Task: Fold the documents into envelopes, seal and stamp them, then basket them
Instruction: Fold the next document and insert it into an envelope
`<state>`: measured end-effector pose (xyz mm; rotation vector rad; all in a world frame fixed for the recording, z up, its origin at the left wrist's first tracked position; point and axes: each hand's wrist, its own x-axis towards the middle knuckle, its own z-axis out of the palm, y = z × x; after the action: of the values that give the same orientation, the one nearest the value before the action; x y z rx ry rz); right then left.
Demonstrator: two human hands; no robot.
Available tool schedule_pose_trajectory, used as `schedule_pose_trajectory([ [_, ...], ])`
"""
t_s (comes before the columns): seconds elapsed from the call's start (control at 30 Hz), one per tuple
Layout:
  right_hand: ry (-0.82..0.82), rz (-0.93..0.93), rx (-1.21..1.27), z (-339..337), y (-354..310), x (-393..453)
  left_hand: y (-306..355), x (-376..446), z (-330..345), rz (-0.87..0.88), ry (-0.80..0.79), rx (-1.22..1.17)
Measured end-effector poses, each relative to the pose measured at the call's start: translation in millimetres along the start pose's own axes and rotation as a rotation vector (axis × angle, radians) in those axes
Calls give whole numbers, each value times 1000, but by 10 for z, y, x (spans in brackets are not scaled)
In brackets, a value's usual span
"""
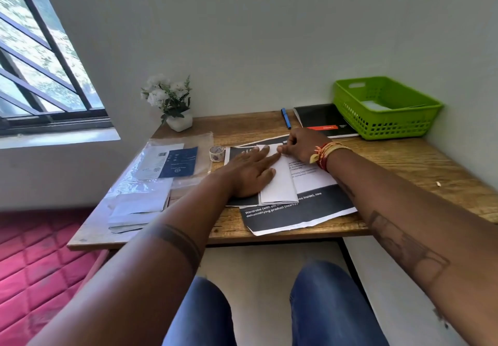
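Lower centre: printed documents [296,217] overhang near edge of worktop [420,162].
Centre: folded document [279,181] on top, folding in progress. Left hand [246,169] flat, fingers straight, presses it; right hand [304,145] curled, pinches its far corner.
Left: envelopes [138,207] in plastic, seemingly unfilled; tape roll [216,153] untouched.
Upper right: green basket [388,126] holds something white, maybe finished envelope, cannot tell. Stamps not identifiable.

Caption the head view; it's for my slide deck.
Left hand flattens a folded document while the right hand pinches its top edge.
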<state>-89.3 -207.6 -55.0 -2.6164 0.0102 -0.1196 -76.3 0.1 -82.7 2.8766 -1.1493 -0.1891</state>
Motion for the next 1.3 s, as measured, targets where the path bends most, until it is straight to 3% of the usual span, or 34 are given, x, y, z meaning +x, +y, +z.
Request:
schedule_pose_trajectory([
  [0.23, -62, 8, -57, -58, 53, -116, 27, -14, -34, -11, -25, 28],
  [0.87, -417, -3, -148, -296, -75, -828, 28, -8, -24, -8, -28, 41],
  [1.1, -153, -121, -276, -106, -87, -624, 30, -6, -20, -3, -33, 44],
  [1.3, -129, -52, -334, -77, -77, -288, 28, -7, -28, -1, -40, 48],
])
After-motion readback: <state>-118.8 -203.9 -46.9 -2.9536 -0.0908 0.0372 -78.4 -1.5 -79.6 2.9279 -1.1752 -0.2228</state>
